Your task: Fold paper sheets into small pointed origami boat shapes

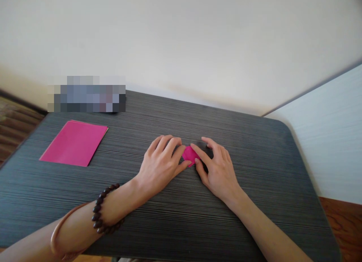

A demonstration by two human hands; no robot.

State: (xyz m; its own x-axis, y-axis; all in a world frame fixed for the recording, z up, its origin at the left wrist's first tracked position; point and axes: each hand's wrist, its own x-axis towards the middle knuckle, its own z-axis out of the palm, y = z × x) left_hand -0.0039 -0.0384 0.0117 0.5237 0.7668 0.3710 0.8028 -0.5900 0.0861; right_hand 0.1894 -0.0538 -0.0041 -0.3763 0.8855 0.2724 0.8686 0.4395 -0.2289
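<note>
A small folded piece of bright pink paper (pixel 190 154) lies on the dark wood-grain table between my two hands. My left hand (pixel 162 158) has its thumb and forefinger at the paper's left side, the other fingers bent beside them. From the right, my right hand (pixel 219 165) touches it with thumb and forefinger, while the remaining fingers are partly raised. Fingertips cover parts of the paper's edges, so its full outline is hidden.
A stack of square pink paper (pixel 75 143) rests at the table's left. Behind it is a pixelated, unrecognisable object (pixel 90 97). The table (pixel 268 160) meets a pale wall (pixel 183 47) at the back, and a white panel (pixel 333 133) stands at the right.
</note>
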